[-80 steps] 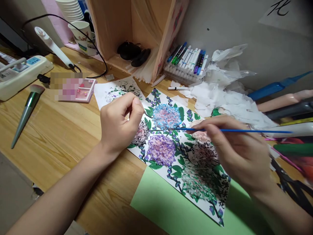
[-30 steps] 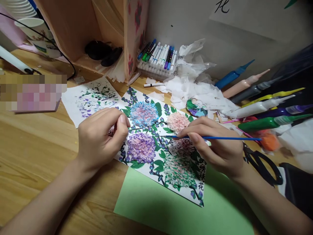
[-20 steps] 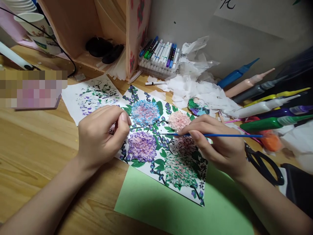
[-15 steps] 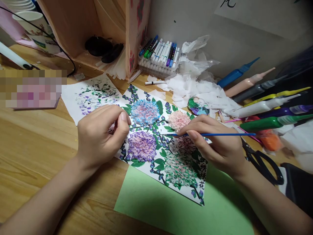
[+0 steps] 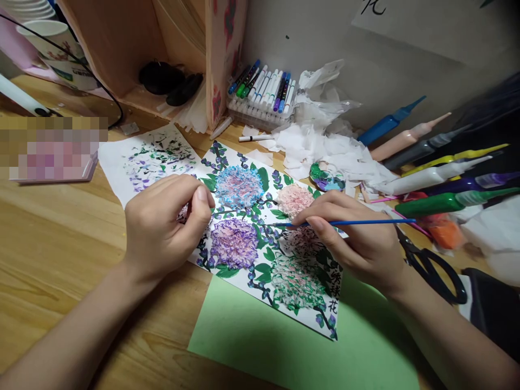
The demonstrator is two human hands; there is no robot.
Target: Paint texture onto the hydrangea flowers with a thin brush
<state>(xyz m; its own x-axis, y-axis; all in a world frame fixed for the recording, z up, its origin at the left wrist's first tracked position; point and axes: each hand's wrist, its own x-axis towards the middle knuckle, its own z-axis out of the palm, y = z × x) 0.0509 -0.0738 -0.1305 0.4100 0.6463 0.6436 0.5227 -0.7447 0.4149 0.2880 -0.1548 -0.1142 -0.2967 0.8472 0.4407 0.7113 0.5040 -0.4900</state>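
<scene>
A thin blue paintbrush (image 5: 365, 221) is pinched between the thumb and fingers of my right hand (image 5: 351, 233), lying nearly level. Its tip points left, over the middle of a white painted card (image 5: 239, 279). Textured flower heads in blue, purple (image 5: 234, 244), pink (image 5: 296, 201) and green (image 5: 298, 281) cover the card among green leaves and dark stems. My left hand (image 5: 168, 222) is closed in a loose fist by the card's left edge, hiding part of it. Nothing shows sticking out of that fist. Whether the brush tip touches the card, I cannot tell.
Green paper (image 5: 244, 336) lies under the card. A paint-smeared sheet (image 5: 117, 162) is behind my left hand. To the right are scissors (image 5: 436, 271), several paint bottles (image 5: 430, 203) and crumpled tissues (image 5: 304, 146). A small paint palette (image 5: 325, 176) and a marker box (image 5: 260, 111) stand behind.
The whole view has shifted slightly left. The brush's back end has swung a little, while its tip stays over about the same spot. My left hand has kept its place.
</scene>
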